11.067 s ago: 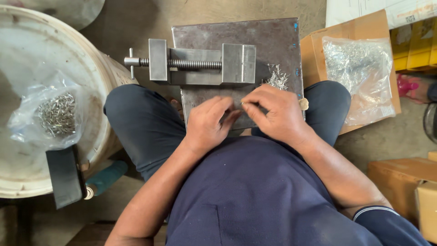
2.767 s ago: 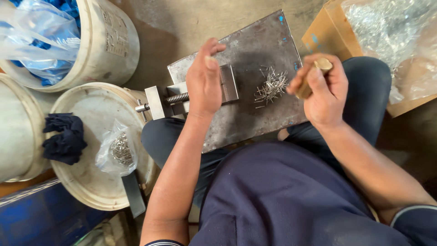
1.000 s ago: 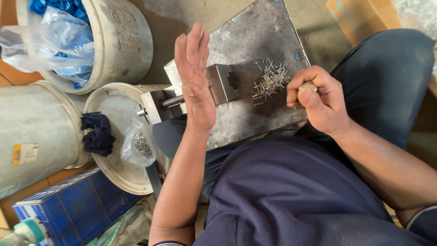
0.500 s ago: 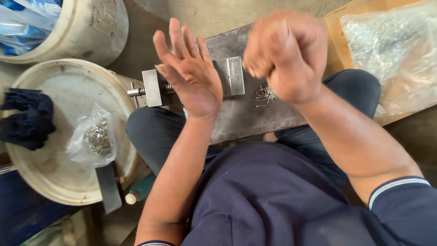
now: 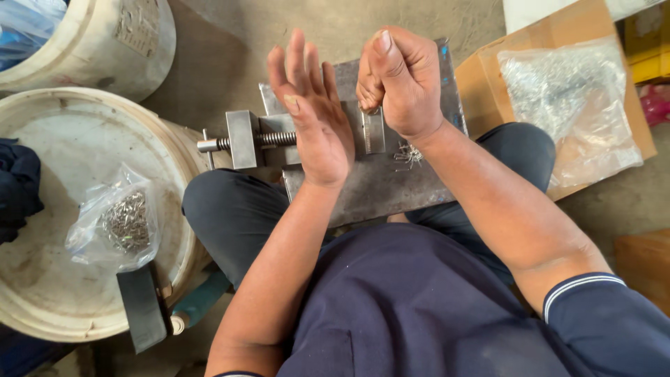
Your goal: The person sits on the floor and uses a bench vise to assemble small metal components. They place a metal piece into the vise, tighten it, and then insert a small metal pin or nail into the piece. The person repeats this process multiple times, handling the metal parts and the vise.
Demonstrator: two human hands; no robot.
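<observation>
Left of my fingers: white bucket lid [image 5: 42, 293] bearing clear bag of small metal parts [image 5: 122, 223], dark cloth [image 5: 17, 185]. Right of my fingers: cardboard box [image 5: 481, 91] holding plastic bag [image 5: 565, 105].

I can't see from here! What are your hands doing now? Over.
Left hand open, fingers spread, raised above grey metal vise. Right hand fisted, contents hidden. Small silvery metal pins loose on grey steel plate. Nothing between.

Contents of clenched right hand [image 5: 401, 80] hidden, vise [image 5: 307, 136] partly behind left hand [image 5: 314, 115], blue bag [image 5: 28, 28] cropped top-left
</observation>
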